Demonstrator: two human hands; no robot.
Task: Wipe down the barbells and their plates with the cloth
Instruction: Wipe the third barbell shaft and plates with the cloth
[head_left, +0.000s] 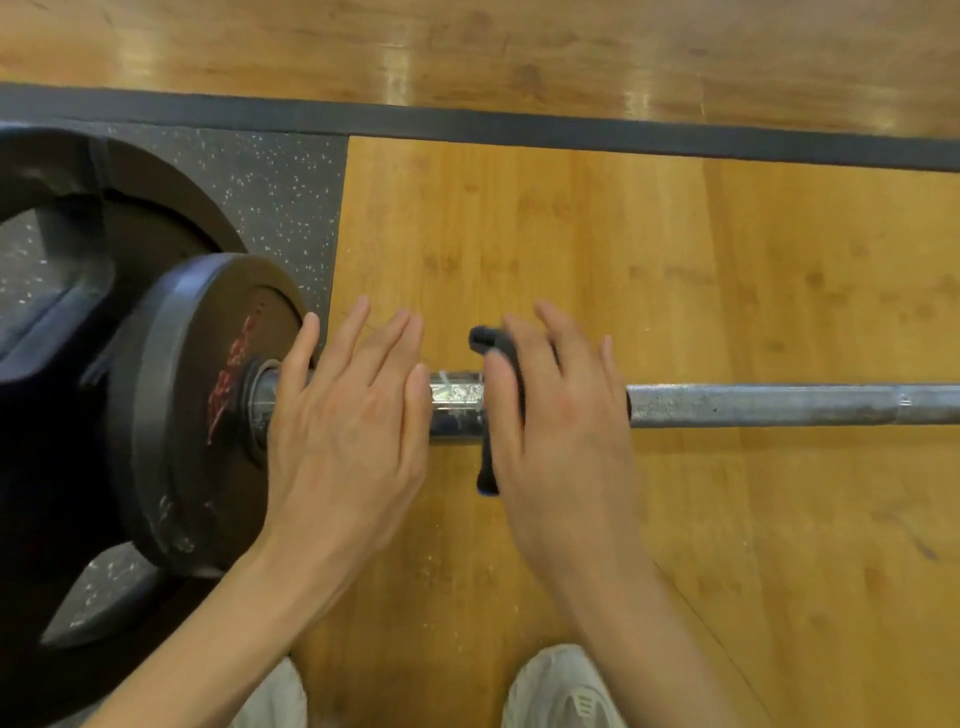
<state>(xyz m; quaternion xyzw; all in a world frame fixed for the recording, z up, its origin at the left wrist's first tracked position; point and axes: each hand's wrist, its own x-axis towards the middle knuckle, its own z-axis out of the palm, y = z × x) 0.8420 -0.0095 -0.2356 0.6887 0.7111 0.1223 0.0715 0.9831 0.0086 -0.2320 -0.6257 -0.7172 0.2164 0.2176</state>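
Steel barbell, one item, lying across a wooden platform from 9 to 3 o'clock; inner sleeve shiny between the hands. Plates: small black plate with red lettering, outboard of it a large plate over speckled rubber mat, both at 9 o'clock. Black collar clamp on the sleeve, partly under the right hand. Cloth: not seen (possibly hidden, cannot tell). Progress, judged: no wiping under way; bar and plates all appear left to do, and the clamp seems to be the step in hand. Left hand: fingers straight, spread over the sleeve just beside the small plate, gripping nothing. Right hand: flat, fingers extended toward 12 o'clock, resting on the clamp, grip not closed
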